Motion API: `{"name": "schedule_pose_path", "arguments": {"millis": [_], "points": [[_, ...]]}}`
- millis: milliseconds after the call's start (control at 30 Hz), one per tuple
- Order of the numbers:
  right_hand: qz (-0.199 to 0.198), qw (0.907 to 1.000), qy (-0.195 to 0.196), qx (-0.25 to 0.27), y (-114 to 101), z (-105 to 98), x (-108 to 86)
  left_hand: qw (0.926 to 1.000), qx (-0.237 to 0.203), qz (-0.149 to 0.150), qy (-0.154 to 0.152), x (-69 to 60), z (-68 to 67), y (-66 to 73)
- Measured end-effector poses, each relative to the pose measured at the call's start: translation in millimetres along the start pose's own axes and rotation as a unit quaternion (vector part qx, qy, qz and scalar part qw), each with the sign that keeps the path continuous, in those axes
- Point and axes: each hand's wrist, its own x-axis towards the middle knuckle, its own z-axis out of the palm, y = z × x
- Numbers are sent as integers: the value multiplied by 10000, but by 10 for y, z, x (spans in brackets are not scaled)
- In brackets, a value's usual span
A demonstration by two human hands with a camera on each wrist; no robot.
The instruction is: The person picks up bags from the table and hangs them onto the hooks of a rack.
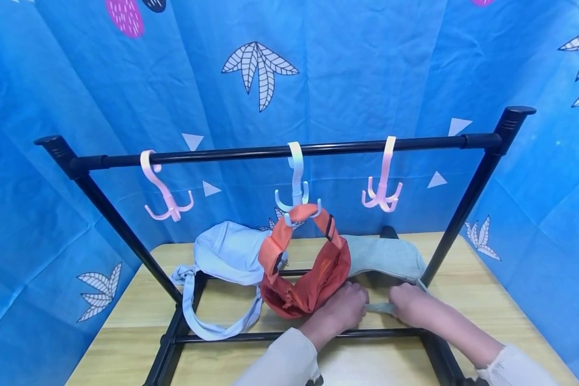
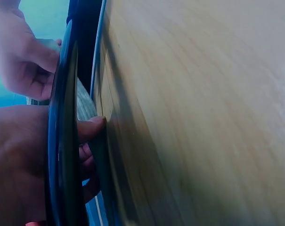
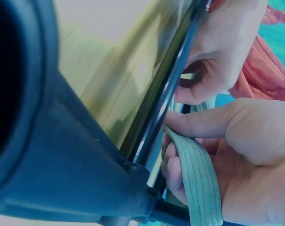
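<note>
A pale green bag (image 1: 383,254) lies at the back right of the rack's base, its ribbed strap (image 3: 199,179) stretched between both hands. My right hand (image 1: 410,304) pinches the strap between thumb and curled fingers. Just left of it, my left hand (image 1: 347,306) grips the strap too; the rack's low front bar partly hides its fingers in the left wrist view. Beside the left hand, a red bag (image 1: 313,281) hangs by its strap from the blue hook (image 1: 296,179). A light blue bag (image 1: 229,252) lies at the left, its knotted strap looping forward over the front bar.
A black rack (image 1: 241,154) stands on the wooden table (image 1: 130,321); its top bar passes above both hands. Pink hooks hang at its left (image 1: 164,190) and right (image 1: 383,179). Behind is a blue patterned curtain (image 1: 366,69).
</note>
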Motion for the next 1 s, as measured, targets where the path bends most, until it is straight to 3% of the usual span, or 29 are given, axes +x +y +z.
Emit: {"name": "schedule_pose_path", "arguments": {"millis": [133,267,433,567,800,1000], "points": [[-88,9997,-36,225,17,-66,-38,9972,-700,-260,5,-7,3,-1],[-112,9989,-77,456,21,-139,-81,9889,-1374,-569,40,-24,3,25],[-51,9971,-155,744,28,-201,-105,9781,-1918,-797,120,-47,-23,46],[-121,9955,-66,933,60,-225,-136,9730,-2137,-845,222,-62,-34,48],[-644,9914,370,1080,134,-266,-196,9690,-2268,-826,518,-102,-76,42],[-725,9887,637,1149,136,-309,-206,9611,-2405,-1160,709,-149,-141,37]]}}
